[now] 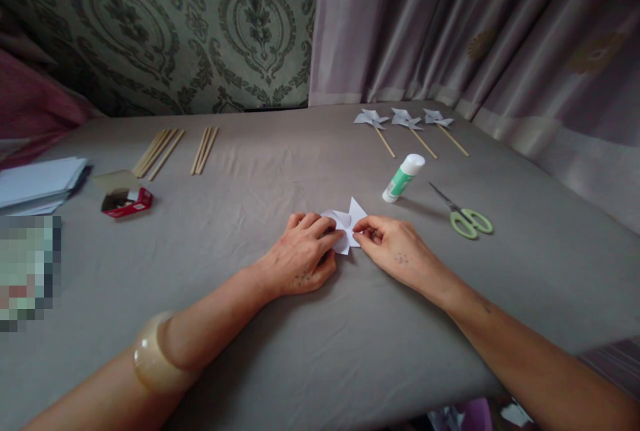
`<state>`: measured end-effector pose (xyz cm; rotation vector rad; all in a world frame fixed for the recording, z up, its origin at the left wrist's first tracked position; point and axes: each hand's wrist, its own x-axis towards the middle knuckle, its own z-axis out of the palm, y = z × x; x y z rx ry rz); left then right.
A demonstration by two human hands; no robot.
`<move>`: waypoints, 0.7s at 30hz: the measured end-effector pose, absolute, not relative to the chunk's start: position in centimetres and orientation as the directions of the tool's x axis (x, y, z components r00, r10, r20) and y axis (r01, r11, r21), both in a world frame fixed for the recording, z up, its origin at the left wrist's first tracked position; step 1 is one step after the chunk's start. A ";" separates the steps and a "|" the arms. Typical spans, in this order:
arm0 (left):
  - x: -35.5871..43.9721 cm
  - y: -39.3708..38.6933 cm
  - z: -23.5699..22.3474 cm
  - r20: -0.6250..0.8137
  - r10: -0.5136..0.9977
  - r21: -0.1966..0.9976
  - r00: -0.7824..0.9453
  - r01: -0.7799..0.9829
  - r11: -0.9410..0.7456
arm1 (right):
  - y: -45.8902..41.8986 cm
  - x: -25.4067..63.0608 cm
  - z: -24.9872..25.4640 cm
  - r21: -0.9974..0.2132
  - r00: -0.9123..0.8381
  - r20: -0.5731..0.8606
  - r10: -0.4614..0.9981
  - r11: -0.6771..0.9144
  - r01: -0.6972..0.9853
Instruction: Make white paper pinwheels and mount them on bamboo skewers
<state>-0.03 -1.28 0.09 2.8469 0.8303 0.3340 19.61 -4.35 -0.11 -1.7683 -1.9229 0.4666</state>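
A white paper pinwheel (345, 221) without a stick lies on the cloth between my hands, its points partly folded in. My left hand (307, 251) covers its left side, fingers curled and pressing on the paper. From the right, my right hand (393, 244) pinches the paper near its centre between thumb and forefinger. The fingertips hide part of the folds. Just beyond my right hand stands a green and white glue stick (401, 179), capped and leaning. Scissors (463, 214) with pale green handles lie to its right.
Three pinwheels on sticks (413, 125) lie at the back right. Several wooden sticks (159, 153) lie in groups at the back left. Nearer are an open red box (127, 203) with small dark pieces and a stack of paper (37, 181). Curtains (450, 31) hang behind the table.
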 end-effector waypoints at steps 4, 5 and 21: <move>-0.1 -1.2 0.0 0.173 0.540 0.211 0.824 0.504 -0.837 | -4.3 19.6 -0.1 -0.556 -0.063 0.116 0.991 0.117 0.823; -0.1 -1.2 0.0 0.176 0.539 0.212 0.823 0.504 -0.838 | -4.2 19.6 -0.1 -0.555 -0.070 0.119 0.990 0.125 0.823; 0.0 -1.3 0.0 0.172 0.544 0.220 0.821 0.507 -0.834 | -4.2 19.7 -0.1 -0.518 -0.161 0.108 0.981 0.193 0.833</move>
